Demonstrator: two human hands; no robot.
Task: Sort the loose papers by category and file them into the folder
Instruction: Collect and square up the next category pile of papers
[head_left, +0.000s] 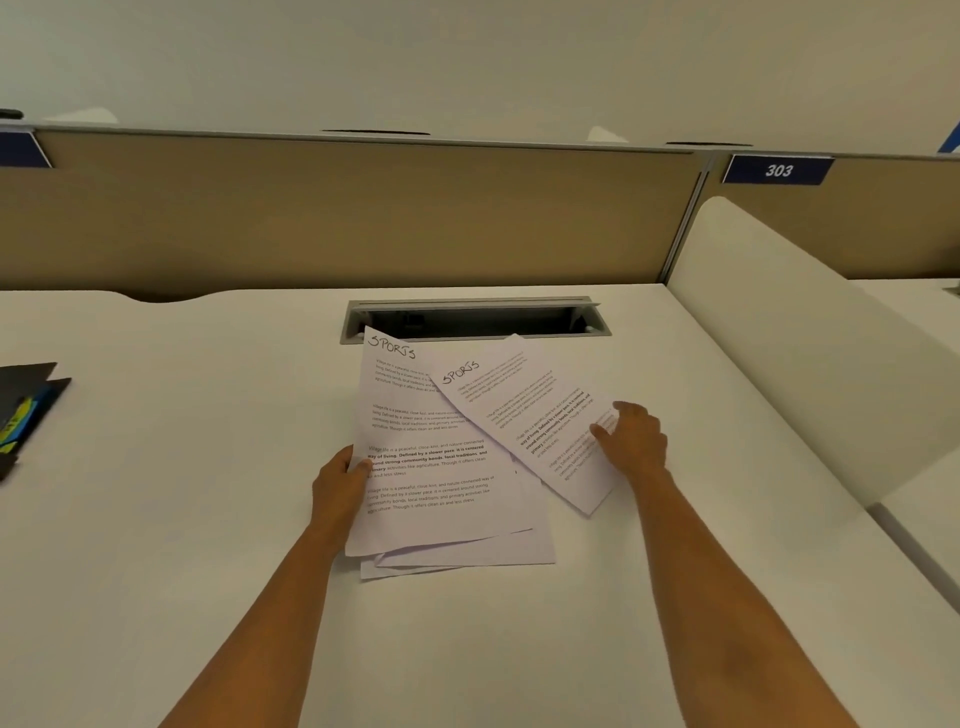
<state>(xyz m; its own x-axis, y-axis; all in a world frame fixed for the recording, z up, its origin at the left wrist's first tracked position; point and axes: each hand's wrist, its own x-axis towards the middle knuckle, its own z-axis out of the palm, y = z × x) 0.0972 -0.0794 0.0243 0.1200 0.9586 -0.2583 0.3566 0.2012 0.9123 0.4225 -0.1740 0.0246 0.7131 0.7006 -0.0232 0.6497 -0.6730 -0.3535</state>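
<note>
Centre frame: the left hand (340, 480) grips the paper stack (431, 499) by its left edge, long axis pointing up-frame; the right hand (631, 441) pinches a SPORTS sheet (524, 410), heading end angled upper left

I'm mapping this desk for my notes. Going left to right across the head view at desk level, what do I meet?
From the left: dark folder → left hand → paper stack → tilted sheet → right hand → white side divider.
</note>
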